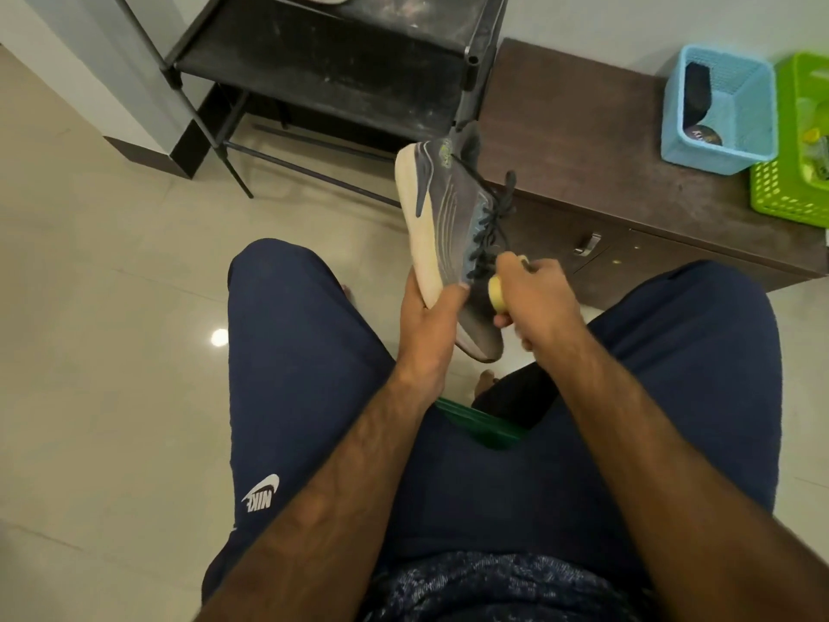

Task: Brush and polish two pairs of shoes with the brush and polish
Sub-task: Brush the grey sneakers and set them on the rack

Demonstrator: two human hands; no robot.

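Currently the left hand (430, 316) grips a grey lace-up sports shoe with a cream sole (448, 208) from the sole side. Its fingers curl over the sole edge near the forefoot. The toe points back at the person and the heel is up and away. The right hand (538, 294) is closed round a small brush with a pale yellow handle (495, 291), held against the shoe's upper just beside the lower laces. Bristles are hidden by the fingers. The shoe is in the air above the knees and rests on nothing.

Below the shoe, between the legs in navy shorts, is the edge of a green plastic seat (475, 424). Right of the shoe is a dark brown wooden bench (583, 141). Well right of the shoe on it sits a light blue plastic basket (753, 105) holding a round dark tin (703, 136), likely the polish, plus a dark oblong item I can't identify. Further right of the shoe, just beside that basket, is a lime green perforated basket (780, 190). Behind the shoe to the left is a dusty black metal rack (323, 69). A pale tiled floor (112, 262) lies under it all.

Progress looks early: one shoe is at the brushing stage. The tin is in the basket, so polish is probably not on this shoe yet. No other shoe is plainly in view, so I can't tell whether any are done. Likely left are this shoe's polish, its mate and the second pair.
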